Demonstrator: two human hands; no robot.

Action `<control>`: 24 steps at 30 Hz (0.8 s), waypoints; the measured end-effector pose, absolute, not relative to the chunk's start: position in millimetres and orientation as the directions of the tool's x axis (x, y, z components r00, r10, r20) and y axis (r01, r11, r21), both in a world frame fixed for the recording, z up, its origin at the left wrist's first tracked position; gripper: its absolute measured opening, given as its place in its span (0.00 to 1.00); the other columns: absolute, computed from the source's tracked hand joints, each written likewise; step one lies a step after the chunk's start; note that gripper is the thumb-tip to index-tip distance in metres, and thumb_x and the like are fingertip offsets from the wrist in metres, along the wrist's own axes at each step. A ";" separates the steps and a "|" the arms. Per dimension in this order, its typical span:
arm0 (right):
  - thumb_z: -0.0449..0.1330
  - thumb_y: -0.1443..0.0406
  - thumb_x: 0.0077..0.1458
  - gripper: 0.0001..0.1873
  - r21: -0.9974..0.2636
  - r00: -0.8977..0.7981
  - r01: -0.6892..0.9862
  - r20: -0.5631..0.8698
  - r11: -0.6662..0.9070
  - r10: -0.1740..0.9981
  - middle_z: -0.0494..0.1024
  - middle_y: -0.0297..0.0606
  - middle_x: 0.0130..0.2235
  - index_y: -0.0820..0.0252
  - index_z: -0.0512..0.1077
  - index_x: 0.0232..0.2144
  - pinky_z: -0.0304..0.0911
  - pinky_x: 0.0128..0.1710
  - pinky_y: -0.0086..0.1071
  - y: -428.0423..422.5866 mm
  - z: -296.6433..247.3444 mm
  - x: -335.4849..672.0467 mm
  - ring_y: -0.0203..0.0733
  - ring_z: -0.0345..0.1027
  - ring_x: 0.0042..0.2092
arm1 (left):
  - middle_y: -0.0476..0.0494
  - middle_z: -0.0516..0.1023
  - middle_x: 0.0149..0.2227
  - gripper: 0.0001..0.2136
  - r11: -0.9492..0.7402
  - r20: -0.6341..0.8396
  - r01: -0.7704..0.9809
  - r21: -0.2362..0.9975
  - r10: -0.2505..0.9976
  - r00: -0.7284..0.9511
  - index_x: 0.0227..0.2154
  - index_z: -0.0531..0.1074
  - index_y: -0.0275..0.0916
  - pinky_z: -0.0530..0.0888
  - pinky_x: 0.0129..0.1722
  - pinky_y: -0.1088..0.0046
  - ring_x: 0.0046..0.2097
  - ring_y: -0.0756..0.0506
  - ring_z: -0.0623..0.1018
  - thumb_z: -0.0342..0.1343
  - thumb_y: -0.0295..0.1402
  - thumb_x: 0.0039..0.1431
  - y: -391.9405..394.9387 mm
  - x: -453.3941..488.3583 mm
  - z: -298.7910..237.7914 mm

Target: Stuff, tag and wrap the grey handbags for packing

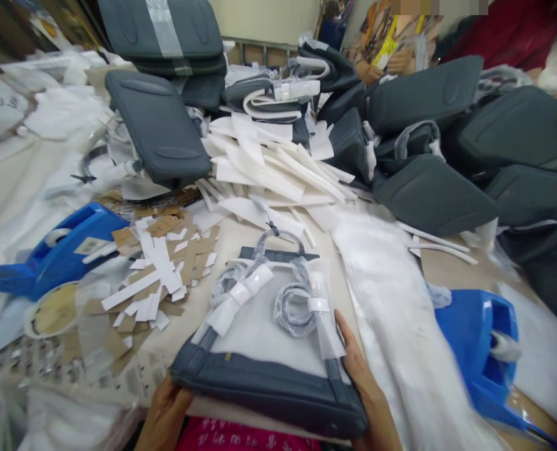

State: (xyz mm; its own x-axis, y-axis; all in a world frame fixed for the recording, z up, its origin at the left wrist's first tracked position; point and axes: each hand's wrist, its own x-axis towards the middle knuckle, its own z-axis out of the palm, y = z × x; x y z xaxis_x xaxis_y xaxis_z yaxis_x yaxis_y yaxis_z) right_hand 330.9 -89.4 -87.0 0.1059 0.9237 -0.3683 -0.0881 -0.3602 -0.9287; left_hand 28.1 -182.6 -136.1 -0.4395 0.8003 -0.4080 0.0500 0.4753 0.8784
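A dark grey-blue bag [269, 382] lies flat before me, its base toward my body. My left hand [168, 404] grips its near left corner, the fingers partly hidden underneath. Along the right side, my right hand [360, 369] is wrapped round the edge with the thumb up. White foam sheet [260, 338] covers the bag's face. On it rest coiled straps in clear plastic [295, 310] and rolled white wrapping [241, 299]. A plastic-wrapped handle [278, 235] with a black tie stands up at the far end.
White foam strips [269, 163] are heaped beyond the bag. Brown and white card pieces [161, 269] lie left, near a blue tape dispenser [72, 244]; another blue dispenser [480, 351] stands right. Grey bags [438, 194] pile up behind. A co-worker's hands [386, 66] show at the back.
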 end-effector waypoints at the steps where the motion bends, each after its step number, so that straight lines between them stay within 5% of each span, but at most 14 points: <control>1: 0.55 0.47 0.56 0.32 -0.912 0.109 -0.127 -0.404 -0.390 0.908 0.66 0.34 0.61 0.51 0.64 0.60 0.50 0.64 0.44 -92.8 -81.8 328.9 0.50 0.49 0.66 | 0.43 0.79 0.45 0.26 0.452 -0.380 0.065 0.890 0.812 -0.442 0.47 0.75 0.47 0.73 0.55 0.57 0.53 0.34 0.74 0.54 0.56 0.49 -181.7 28.3 -138.4; 5: 0.57 0.49 0.56 0.30 -0.892 0.133 -0.255 -0.415 -0.373 0.900 0.65 0.31 0.62 0.51 0.65 0.59 0.53 0.63 0.38 -101.2 -82.6 325.6 0.47 0.53 0.65 | 0.44 0.78 0.49 0.27 0.302 -0.211 0.154 0.941 0.878 -0.431 0.51 0.71 0.42 0.72 0.55 0.61 0.54 0.36 0.73 0.54 0.51 0.52 -174.3 33.8 -137.2; 11: 0.51 0.44 0.57 0.37 -0.906 0.184 -0.409 -0.202 -0.112 0.962 0.70 0.44 0.58 0.60 0.61 0.61 0.57 0.59 0.46 -128.4 -107.9 320.7 0.49 0.64 0.58 | 0.41 0.76 0.49 0.25 0.018 0.014 0.107 0.994 0.954 -0.298 0.51 0.67 0.36 0.70 0.54 0.63 0.52 0.40 0.74 0.56 0.46 0.54 -170.1 43.6 -125.7; 17: 0.54 0.46 0.55 0.35 -0.944 0.141 -0.317 0.049 0.091 0.989 0.73 0.40 0.55 0.59 0.65 0.58 0.53 0.63 0.42 -167.6 -121.5 319.8 0.44 0.59 0.62 | 0.38 0.76 0.49 0.31 -0.073 0.118 0.146 0.987 0.938 -0.326 0.49 0.65 0.35 0.71 0.53 0.59 0.50 0.38 0.76 0.63 0.46 0.45 -171.9 48.8 -122.5; 24: 0.56 0.45 0.53 0.33 -0.954 0.072 -0.282 0.085 0.102 0.994 0.77 0.38 0.51 0.58 0.70 0.54 0.55 0.62 0.42 -166.5 -128.0 328.2 0.46 0.59 0.61 | 0.37 0.78 0.46 0.27 -0.062 0.146 0.228 0.972 0.916 -0.374 0.45 0.68 0.36 0.71 0.53 0.58 0.52 0.36 0.75 0.61 0.47 0.45 -178.2 44.7 -124.1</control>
State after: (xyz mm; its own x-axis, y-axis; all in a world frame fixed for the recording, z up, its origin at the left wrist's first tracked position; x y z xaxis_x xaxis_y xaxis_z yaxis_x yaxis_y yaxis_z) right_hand 328.2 -166.5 -128.0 0.0723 0.9938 0.0847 -0.2821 0.1018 -0.9540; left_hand 44.7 -178.2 -124.1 -0.3741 0.9158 0.1459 0.2280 -0.0617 0.9717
